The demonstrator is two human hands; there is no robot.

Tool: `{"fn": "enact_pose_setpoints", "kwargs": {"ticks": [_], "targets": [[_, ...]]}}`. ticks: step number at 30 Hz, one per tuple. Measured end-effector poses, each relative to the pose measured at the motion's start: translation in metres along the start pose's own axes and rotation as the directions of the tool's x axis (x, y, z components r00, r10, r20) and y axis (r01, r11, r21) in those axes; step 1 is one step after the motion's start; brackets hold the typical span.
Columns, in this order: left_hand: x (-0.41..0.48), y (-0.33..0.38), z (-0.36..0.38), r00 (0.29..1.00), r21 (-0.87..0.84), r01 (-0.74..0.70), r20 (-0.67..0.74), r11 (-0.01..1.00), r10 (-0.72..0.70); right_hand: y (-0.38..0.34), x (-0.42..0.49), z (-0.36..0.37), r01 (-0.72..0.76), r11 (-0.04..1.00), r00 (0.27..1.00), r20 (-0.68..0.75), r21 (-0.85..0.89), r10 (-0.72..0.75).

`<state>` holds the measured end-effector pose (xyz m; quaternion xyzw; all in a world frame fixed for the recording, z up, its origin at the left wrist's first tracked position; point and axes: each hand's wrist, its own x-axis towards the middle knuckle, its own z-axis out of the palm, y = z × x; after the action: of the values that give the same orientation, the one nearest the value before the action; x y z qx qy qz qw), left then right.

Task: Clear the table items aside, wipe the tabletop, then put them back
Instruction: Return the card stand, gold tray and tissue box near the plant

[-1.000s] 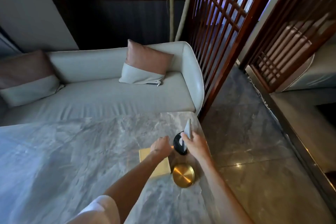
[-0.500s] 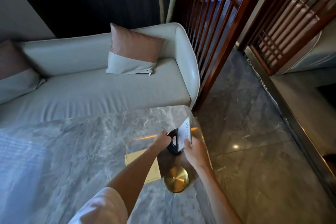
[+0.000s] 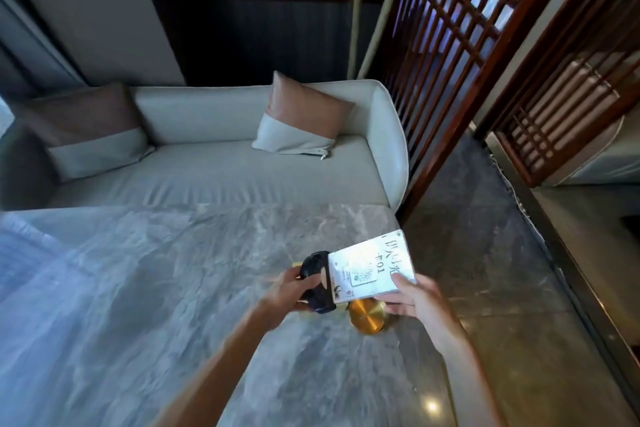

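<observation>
Lifting the table sign (image 3: 370, 269) clear of the marble counter (image 3: 156, 288) is judged the step in hand. Risk noted: the acrylic card may slip out of its black base (image 3: 316, 282) if tilted further, dropping onto the gold coaster (image 3: 367, 317) just below. Left hand (image 3: 285, 291): fingers curled round the base. Right hand (image 3: 417, 300): fingers pinched on the card's near edge, thumb on top.

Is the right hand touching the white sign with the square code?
Touching. The head view shows the right hand gripping the white sign's near corner, thumb on its printed face.
</observation>
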<state>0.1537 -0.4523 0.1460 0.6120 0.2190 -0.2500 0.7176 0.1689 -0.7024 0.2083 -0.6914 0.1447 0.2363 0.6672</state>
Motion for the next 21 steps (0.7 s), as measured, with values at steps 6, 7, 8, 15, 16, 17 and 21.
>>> {"fn": "enact_pose_setpoints", "kwargs": {"ticks": [6, 7, 8, 15, 16, 17, 21], "targets": [[-0.119, -0.066, -0.073, 0.98, -0.126, -0.064, -0.194, 0.99, 0.038, 0.028, -0.053, 0.096, -0.038, 0.997, 0.984, 0.174, -0.06, 0.048], [-0.14, -0.077, -0.087, 0.972, -0.146, -0.072, -0.231, 0.987, 0.037, 0.035, -0.065, 0.113, -0.033, 0.997, 0.979, 0.199, -0.066, 0.046], [-0.161, -0.091, -0.101, 0.962, -0.169, -0.079, -0.27, 0.983, 0.031, 0.042, -0.078, 0.132, -0.026, 0.997, 0.976, 0.215, -0.067, 0.04], [-0.3, -0.18, -0.194, 0.923, -0.291, -0.042, -0.379, 0.956, -0.075, 0.116, -0.157, 0.267, 0.076, 0.979, 0.961, 0.275, -0.189, -0.022], [-0.314, -0.19, -0.21, 0.915, -0.316, -0.023, -0.389, 0.948, -0.107, 0.124, -0.166, 0.286, 0.087, 0.975, 0.956, 0.293, -0.205, -0.024], [-0.327, -0.197, -0.225, 0.908, -0.335, -0.006, -0.398, 0.942, -0.135, 0.131, -0.174, 0.303, 0.103, 0.968, 0.949, 0.313, -0.23, -0.027], [-0.363, -0.208, -0.275, 0.834, 0.15, -0.029, -0.541, 0.988, 0.107, 0.143, -0.2, 0.357, 0.246, 0.864, 0.913, 0.405, -0.439, -0.054]]}}
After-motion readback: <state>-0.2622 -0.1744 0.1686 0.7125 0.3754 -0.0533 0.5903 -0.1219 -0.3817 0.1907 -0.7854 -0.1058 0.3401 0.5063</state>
